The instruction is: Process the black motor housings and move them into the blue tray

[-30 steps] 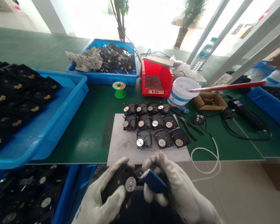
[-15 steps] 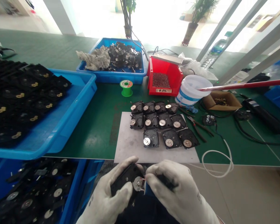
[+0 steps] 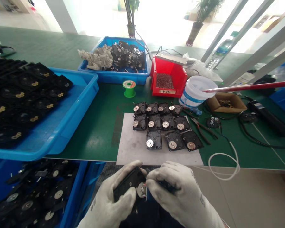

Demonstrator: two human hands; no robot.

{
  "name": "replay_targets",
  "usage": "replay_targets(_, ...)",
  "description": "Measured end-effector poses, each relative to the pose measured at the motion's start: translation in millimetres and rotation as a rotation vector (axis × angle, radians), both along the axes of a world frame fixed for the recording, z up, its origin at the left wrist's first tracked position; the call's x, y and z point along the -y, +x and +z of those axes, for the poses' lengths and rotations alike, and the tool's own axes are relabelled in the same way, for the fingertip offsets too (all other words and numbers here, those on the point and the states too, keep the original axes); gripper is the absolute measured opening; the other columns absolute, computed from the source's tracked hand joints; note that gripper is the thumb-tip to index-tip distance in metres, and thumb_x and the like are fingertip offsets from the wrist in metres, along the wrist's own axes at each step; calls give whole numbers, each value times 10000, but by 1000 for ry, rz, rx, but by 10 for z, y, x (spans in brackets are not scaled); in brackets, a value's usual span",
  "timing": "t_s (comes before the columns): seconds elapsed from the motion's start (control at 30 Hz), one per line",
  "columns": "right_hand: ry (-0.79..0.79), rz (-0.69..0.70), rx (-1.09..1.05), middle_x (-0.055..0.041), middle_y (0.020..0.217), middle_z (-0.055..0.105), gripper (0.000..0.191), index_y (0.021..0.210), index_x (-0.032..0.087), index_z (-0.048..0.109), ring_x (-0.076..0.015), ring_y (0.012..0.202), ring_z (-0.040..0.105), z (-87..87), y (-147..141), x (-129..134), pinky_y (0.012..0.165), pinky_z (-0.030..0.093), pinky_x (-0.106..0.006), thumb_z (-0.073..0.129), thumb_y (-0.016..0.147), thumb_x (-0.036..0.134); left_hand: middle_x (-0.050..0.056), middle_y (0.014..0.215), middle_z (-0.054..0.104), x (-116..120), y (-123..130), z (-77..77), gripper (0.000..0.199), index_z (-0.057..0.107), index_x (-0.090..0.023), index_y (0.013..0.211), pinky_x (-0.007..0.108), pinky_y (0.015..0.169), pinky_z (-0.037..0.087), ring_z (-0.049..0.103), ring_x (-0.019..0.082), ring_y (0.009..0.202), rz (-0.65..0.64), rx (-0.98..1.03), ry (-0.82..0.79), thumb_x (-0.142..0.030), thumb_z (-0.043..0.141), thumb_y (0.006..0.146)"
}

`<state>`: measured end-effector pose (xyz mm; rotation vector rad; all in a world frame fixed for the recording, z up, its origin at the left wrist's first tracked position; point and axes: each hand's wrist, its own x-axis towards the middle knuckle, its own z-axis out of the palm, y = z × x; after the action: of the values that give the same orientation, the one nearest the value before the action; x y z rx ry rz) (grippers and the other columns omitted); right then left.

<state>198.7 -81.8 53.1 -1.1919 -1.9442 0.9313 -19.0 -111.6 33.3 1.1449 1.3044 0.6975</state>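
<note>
The left hand [image 3: 110, 193], gloved in white, grips a black housing [image 3: 124, 184] with its thumb near the silvery disc [image 3: 142, 190] mounted on it; the piece is held tilted, just off the near edge of the counter [image 3: 102, 126]. The right hand [image 3: 184, 185], also gloved, has its fingers curled around a dark blue piece [image 3: 150, 195], mostly hidden, and its fingertips meet the disc's edge, so this unit looks to be in mid-work. Beyond, eleven similar units [image 3: 168, 122] stand in rows of four, four and three, some on a white sheet [image 3: 133, 152], each with its disc fitted; whether they are finished cannot be told. More disc-bearing parts [image 3: 28, 205] fill the lower blue bin [image 3: 78, 177], and dark parts with gold-coloured pieces [image 3: 16, 91] are stacked in the blue tray [image 3: 85, 91]; nothing shows which are waiting and which are done. Red-handled pliers [image 3: 199, 129] lie right of the rows.
</note>
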Motion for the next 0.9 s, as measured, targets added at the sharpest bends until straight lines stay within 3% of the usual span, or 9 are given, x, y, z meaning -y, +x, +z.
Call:
replay_targets(0.47, 17, 7, 42, 53, 695, 721, 130, 783, 245, 708, -104, 618, 643, -4, 9, -7, 648, 439, -233, 730, 887, 170, 61, 1355, 748, -5, 12, 17, 493, 662, -238, 1409, 278, 1007, 608, 728, 280, 1222, -8, 36, 41, -319, 662, 923)
replay_targets(0.7, 44, 14, 69, 22, 695, 727, 145, 774, 242, 713, -130, 602, 642, -27, -9, -6, 641, 467, -253, 695, 911, 198, 70, 1336, 756, 6, 21, 28, 523, 665, -222, 1412, 325, 1003, 621, 698, 320, 1269, 0, -4, -12, -345, 661, 903)
replay_targets(0.9, 91, 3, 81, 33, 703, 739, 111, 789, 243, 708, -123, 604, 662, -58, 1, -14, 628, 460, -249, 724, 886, 191, 70, 1227, 800, 2, 91, 104, 488, 725, -204, 1317, 293, 968, 624, 772, 277, 1094, 101, 25, 5, -320, 683, 844)
